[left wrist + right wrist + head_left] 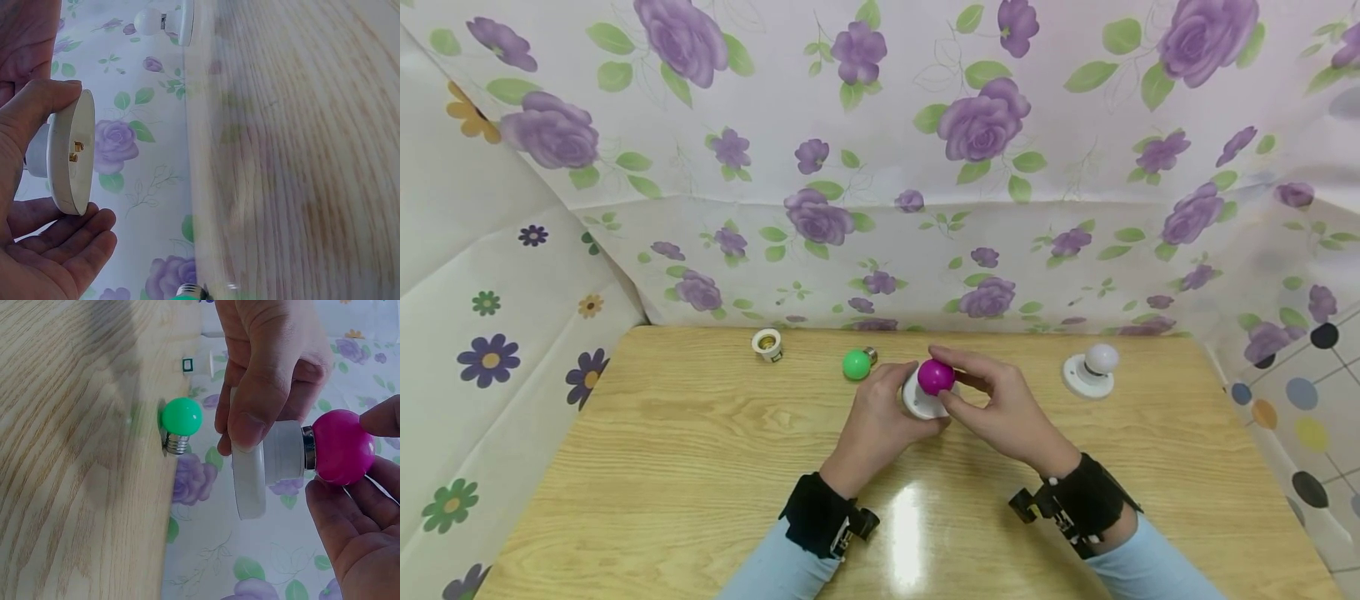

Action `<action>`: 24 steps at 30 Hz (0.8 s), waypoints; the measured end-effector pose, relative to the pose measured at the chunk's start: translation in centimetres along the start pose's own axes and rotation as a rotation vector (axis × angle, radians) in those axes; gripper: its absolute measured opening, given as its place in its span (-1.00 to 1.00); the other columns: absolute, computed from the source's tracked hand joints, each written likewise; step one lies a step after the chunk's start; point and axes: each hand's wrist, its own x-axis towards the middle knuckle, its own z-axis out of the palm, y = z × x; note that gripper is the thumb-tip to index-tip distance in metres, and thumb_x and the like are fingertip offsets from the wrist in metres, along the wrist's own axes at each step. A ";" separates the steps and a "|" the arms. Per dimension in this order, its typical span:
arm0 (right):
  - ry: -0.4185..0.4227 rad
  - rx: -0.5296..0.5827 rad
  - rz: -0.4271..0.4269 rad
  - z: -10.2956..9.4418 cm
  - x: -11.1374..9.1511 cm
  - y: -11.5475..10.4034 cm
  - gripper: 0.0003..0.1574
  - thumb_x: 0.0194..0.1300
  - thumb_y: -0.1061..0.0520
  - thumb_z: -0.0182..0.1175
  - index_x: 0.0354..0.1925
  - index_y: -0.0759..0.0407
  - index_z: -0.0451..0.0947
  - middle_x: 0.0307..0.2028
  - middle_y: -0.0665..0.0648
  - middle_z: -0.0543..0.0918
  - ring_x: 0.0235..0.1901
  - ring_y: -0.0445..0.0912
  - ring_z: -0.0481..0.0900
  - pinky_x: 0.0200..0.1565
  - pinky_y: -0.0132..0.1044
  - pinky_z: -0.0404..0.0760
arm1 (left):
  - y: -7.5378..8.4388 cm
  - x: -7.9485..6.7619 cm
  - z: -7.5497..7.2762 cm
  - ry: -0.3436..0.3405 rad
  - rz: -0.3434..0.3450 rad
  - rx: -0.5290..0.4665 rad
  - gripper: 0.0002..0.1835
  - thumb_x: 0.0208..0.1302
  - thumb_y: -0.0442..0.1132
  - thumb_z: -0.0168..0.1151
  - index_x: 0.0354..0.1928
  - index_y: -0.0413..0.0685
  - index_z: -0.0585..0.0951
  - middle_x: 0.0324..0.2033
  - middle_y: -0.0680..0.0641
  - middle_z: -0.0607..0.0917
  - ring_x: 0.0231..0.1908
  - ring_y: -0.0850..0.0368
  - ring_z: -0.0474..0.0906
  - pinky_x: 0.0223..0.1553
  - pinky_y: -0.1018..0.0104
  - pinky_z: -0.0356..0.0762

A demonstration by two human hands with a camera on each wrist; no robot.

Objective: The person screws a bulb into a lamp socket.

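Pale-blue sleeves (786, 562); black wristbands (815, 515) (small dark devices (867, 522) attached).

Table (700, 450), cloth (880, 175) behind. Along the rear, left to right: small socket (767, 345), loose bulb (855, 365), then held base (917, 403) above the table, left hand (880, 406) on it, held bulb (936, 377) at its mouth, right hand (1000, 408) on that bulb. Far right: second base (1086, 382) on the table, third bulb (1102, 358) in it.

Glossy pink bulb (342, 448) between right fingers (322, 497), metal neck (309, 448) showing above upright white socket (282, 453) between left fingers (87, 240).
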 end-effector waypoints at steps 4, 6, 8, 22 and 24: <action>-0.003 0.000 0.001 0.0 0.0 0.2 -0.43 0.19 0.33 0.19 0.19 0.26 0.39 0.13 0.15 0.46 0.10 0.04 0.42 0.03 -0.07 0.44 | 0.0 0.0 0.0 -0.006 -0.009 0.005 -0.25 -0.19 0.15 0.47 0.11 0.04 0.50 -0.06 0.11 0.52 -0.04 0.27 0.40 -0.05 0.32 0.41; -0.003 -0.001 -0.002 0.1 0.0 0.3 -0.43 0.20 0.32 0.20 0.19 0.26 0.39 0.13 0.16 0.47 0.09 0.05 0.43 0.02 -0.08 0.44 | -0.1 0.0 0.1 -0.006 -0.009 0.006 -0.24 -0.20 0.14 0.48 0.11 0.04 0.50 -0.06 0.11 0.52 -0.04 0.26 0.40 -0.05 0.33 0.41; 0.001 0.002 -0.005 0.1 -0.1 0.3 -0.44 0.19 0.31 0.20 0.19 0.26 0.40 0.13 0.16 0.47 0.08 0.06 0.44 0.01 -0.09 0.45 | -0.1 0.0 0.1 -0.008 -0.009 0.005 -0.24 -0.20 0.14 0.48 0.11 0.03 0.50 -0.06 0.10 0.52 -0.04 0.26 0.40 -0.05 0.33 0.41; 0.096 0.020 0.004 0.4 -0.2 1.4 -0.49 0.10 0.26 0.31 0.07 0.19 0.52 0.01 0.10 0.56 -0.02 0.01 0.52 -0.09 -0.12 0.52 | -0.1 0.0 0.0 -0.012 -0.010 0.007 -0.23 -0.19 0.15 0.47 0.12 0.01 0.49 -0.04 0.08 0.51 -0.03 0.25 0.40 -0.04 0.35 0.40; 0.110 0.024 0.007 0.5 -0.2 2.0 -0.49 0.09 0.23 0.33 0.06 0.17 0.53 0.00 0.07 0.57 -0.02 0.00 0.53 -0.11 -0.14 0.53 | 0.0 0.0 0.0 -0.014 -0.017 0.002 -0.23 -0.19 0.14 0.47 0.13 0.03 0.49 -0.04 0.09 0.51 -0.03 0.25 0.40 -0.04 0.33 0.40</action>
